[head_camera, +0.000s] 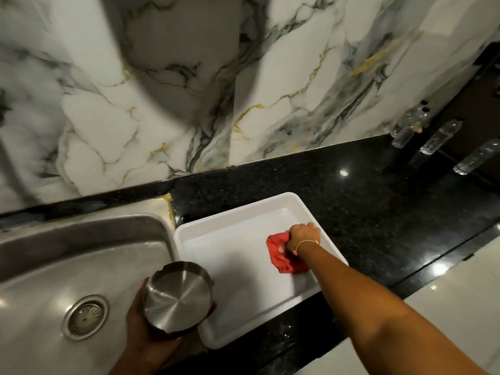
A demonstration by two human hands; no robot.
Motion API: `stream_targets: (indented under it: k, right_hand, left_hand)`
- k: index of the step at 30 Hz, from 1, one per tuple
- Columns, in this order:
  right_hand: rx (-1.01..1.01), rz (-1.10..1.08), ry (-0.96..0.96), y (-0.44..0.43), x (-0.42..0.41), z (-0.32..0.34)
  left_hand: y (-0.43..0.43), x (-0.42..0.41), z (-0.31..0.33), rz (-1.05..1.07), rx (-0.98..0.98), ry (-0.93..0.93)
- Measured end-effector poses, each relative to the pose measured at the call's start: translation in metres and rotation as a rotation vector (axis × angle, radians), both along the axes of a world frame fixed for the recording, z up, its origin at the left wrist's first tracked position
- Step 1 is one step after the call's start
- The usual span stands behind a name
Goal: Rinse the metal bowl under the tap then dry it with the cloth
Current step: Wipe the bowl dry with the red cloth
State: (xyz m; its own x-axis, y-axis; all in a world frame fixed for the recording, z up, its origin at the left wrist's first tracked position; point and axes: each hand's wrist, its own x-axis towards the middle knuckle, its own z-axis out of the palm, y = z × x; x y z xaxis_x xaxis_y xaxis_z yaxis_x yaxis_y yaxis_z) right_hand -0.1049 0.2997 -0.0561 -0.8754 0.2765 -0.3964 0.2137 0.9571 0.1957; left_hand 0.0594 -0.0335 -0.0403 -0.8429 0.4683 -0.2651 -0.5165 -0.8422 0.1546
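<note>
The marble wall [189,90], white with grey and gold veins, fills the upper half of the view. Below it runs the black speckled tabletop [365,190], which carries the sink, the tray and the bottles.

The steel sink [54,266] is set into the tabletop at the left. Its round drain strainer [85,316] lies in the basin floor. No tap shows in this view.

The white rectangular tray [243,266] sits on the tabletop just beside the sink, touching or nearly touching its right rim. The tray lies at a slant to the tabletop edge.

Three clear plastic bottles [439,136] stand at the far right of the tabletop, near the wall and well apart from the tray.

The metal bowl [177,297] is held over the near right edge of the sink, beside the tray's left rim. It is tilted, with its open side toward the camera. The left hand [146,339] cups it from below and behind, fingers wrapped round its wall.

The red cloth [284,253] lies bunched inside the tray, near its right rim. The right hand [303,236] reaches across the tray and closes on the top of the cloth, fingers curled into it. A thin bracelet [307,242] circles the right wrist.
</note>
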Motion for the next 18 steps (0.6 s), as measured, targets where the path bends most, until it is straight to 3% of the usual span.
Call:
stream_targets:
  k: [2,3,7,9,11,14,18]
  right_hand:
    - [-0.039,0.017,0.062,-0.003,0.008,0.008]
    - [-0.156,0.006,0.098,-0.007,0.016,0.016]
    - [-1.025,-0.286,0.237,-0.043,0.07,0.055]
    - [-1.289,-0.291,0.279,-0.073,0.1,0.086]
    - [-1.425,-0.255,0.358,-0.106,0.131,0.12]
    - [-1.372,-0.216,0.415,-0.171,0.17,0.146]
    - [-0.862,0.166,0.556,-0.22,0.175,0.138]
  left_hand:
    - [0.002,0.001,0.015,0.104,-0.027,-0.17]
    - [-0.003,0.005,0.012,0.132,-0.081,-0.173]
    - [-0.008,0.009,0.024,0.087,-0.155,-0.28]
    - [-0.015,0.008,0.028,0.076,-0.143,-0.308]
    - [-0.02,0.01,0.033,0.094,-0.168,-0.299]
    - [-0.039,0.018,0.039,0.069,-0.277,-0.222]
    - [-0.031,0.017,0.038,0.024,-0.352,-0.172]
